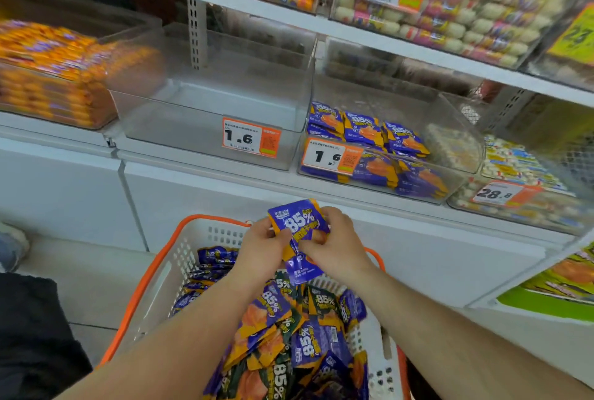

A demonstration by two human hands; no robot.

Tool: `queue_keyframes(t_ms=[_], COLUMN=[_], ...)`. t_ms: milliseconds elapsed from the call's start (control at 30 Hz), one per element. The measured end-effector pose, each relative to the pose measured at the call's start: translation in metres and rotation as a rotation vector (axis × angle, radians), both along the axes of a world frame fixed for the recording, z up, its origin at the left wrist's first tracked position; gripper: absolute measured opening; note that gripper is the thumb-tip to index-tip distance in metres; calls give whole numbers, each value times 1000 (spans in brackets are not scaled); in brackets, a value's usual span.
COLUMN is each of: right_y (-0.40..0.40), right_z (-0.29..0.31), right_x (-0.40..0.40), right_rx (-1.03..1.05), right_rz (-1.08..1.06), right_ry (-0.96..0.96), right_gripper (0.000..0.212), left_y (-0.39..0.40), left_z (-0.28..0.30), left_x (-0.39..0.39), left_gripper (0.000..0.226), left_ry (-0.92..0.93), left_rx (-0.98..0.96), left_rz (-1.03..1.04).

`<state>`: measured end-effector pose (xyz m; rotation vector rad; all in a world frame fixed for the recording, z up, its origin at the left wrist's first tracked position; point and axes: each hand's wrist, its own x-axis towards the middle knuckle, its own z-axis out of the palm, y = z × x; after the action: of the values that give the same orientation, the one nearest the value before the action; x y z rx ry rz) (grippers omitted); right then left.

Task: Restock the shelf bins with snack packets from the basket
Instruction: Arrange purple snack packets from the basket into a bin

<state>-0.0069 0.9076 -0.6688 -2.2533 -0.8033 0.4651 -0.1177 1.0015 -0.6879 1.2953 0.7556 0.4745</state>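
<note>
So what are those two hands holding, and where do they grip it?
A small bunch of purple snack packets, held above the basket. The left hand pinches the left edge; the right hand grips the right side and lower middle.

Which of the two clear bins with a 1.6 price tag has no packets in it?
The left bin: it holds nothing, while the bin to its right has purple packets.

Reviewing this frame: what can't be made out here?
Head view only:
- How many purple snack packets the left hand and right hand hold: fingers cover them.
- Basket near end: cut off by the bottom edge.
- Small print on the 1.6 price tag: too small.
</note>
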Motion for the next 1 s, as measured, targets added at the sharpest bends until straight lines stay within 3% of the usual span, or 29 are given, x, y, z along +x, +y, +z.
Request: queue_keyframes(t_ms=[100, 200, 533, 667, 733, 800, 833, 900, 1000], right_y=[-3, -2, 5, 16, 20, 24, 28, 41, 68], right_z=[12, 22, 61, 90, 108, 125, 131, 138, 136], right_x=[-5, -13, 15, 48, 70, 95, 108, 136, 177], right_rx=[-34, -22, 251, 344, 337, 256, 204, 89, -112], right_rz=[36, 14, -108, -175, -212, -233, -242, -262, -299], right_ry=[-184, -308, -365, -427, -448, -475, -484, -466, -422], right_gripper=[89, 97, 63, 54, 51, 51, 53, 60, 77], left_y=[1, 0, 12, 35, 55, 81, 94, 114, 124], left_z=[15, 29, 89, 125, 145, 161, 165, 157, 132], left_x=[6, 14, 54, 85, 100, 122, 132, 148, 154], left_gripper=[20, 20, 24, 38, 36, 42, 46, 54, 70], left_ry=[-46, -85, -190, -168, -121, 109, 240, 404, 400], left_rx=[6, 45, 348, 694, 995, 1329, 1396, 1337, 1083], left_rz=[2, 19, -43, -25, 65, 92, 66, -31, -161])
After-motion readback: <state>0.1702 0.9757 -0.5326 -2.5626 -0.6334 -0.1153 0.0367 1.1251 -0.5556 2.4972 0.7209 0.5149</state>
